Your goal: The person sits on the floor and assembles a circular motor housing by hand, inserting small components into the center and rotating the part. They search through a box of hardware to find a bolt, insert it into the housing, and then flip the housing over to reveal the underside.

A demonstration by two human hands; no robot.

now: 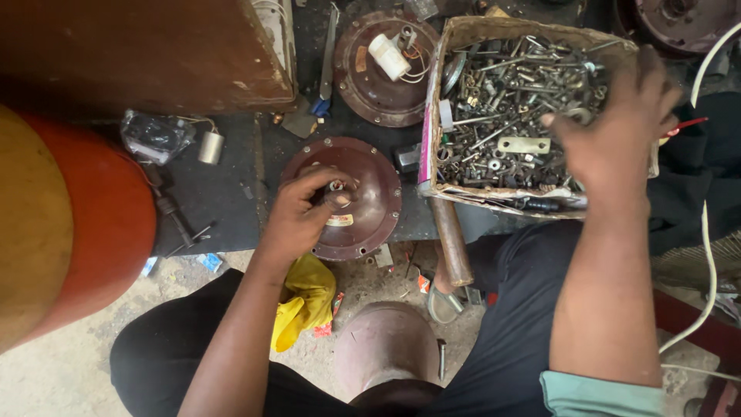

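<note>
The left hand [305,212] rests on a round maroon motor cover [351,202] that lies flat on the dark surface [224,193], just in front of the person's knees. Its fingers curl in at the cover's centre hole, the fingertips [340,199] drawn together on something small there; what it is, is too small to tell. The right hand [614,135] reaches into a torn cardboard box [494,31] heaped with loose screws, bolts, nuts and metal brackets [505,100]. Its fingers are spread apart over the heap, touching the pieces, and clamp on nothing that shows. The box sits just to the right of the maroon cover, touching the surface's front edge. Behind the cover lies a second round cover [382,73] with a white capacitor [388,55] and copper wires in it. A wooden hammer handle [451,243] slants down from under the box. A yellow rag [305,301] lies on the floor between the person's legs. A small silver capacitor [210,147] stands at the left, near a clear plastic bag [154,135].
</note>
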